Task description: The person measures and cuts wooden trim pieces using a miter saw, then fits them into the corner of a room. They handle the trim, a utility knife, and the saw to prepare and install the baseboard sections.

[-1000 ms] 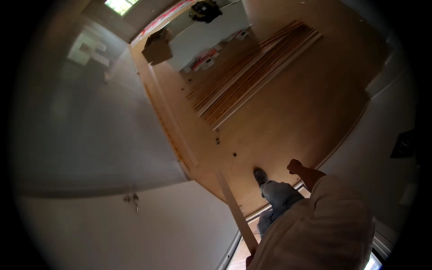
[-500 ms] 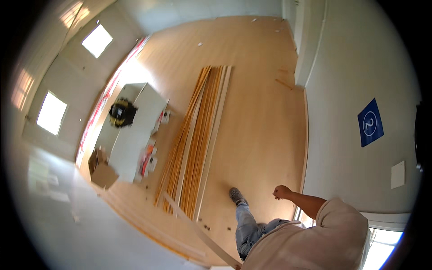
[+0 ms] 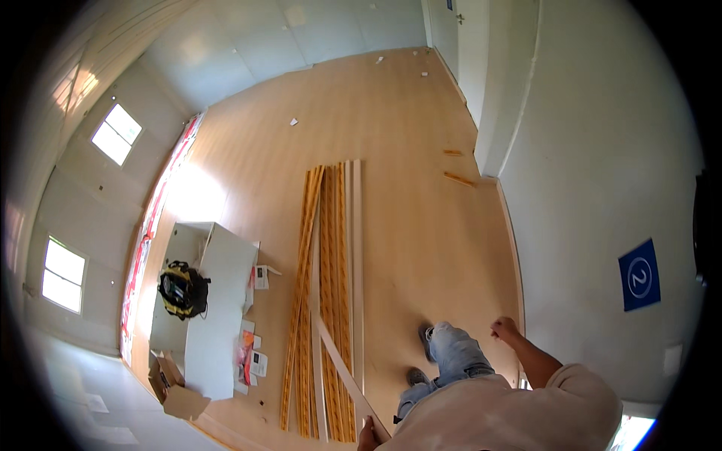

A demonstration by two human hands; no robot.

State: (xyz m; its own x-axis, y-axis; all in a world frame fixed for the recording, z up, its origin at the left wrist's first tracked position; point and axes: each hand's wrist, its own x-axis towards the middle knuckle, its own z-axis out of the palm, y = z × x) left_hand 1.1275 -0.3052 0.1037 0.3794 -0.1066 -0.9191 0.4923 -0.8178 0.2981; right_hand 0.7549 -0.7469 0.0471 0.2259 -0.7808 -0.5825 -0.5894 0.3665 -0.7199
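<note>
At the lower edge, my left hand [image 3: 366,436] is closed around the near end of a long, flat, pale strip [image 3: 344,373]. From there the strip slants away to the left, passing over a bundle of long wooden mouldings [image 3: 328,248] on the floor. Yellow-brown mouldings and a few white ones make up this bundle. Off to the right, my right hand [image 3: 505,328] hangs beside my body near the wall, its fingers curled and nothing visible in them.
Left of the bundle stands a white cabinet [image 3: 219,316] with a black-and-yellow bag [image 3: 183,290] on it. Papers and packets [image 3: 250,353] lie alongside, and an open cardboard box [image 3: 185,402] sits nearby. Short wood offcuts [image 3: 459,179] lie by the right wall [image 3: 587,180].
The view has shifted as I step forward, with the bundle now lower in the picture. My left hand on the strip shows more clearly. My right hand stays curled at my side.
</note>
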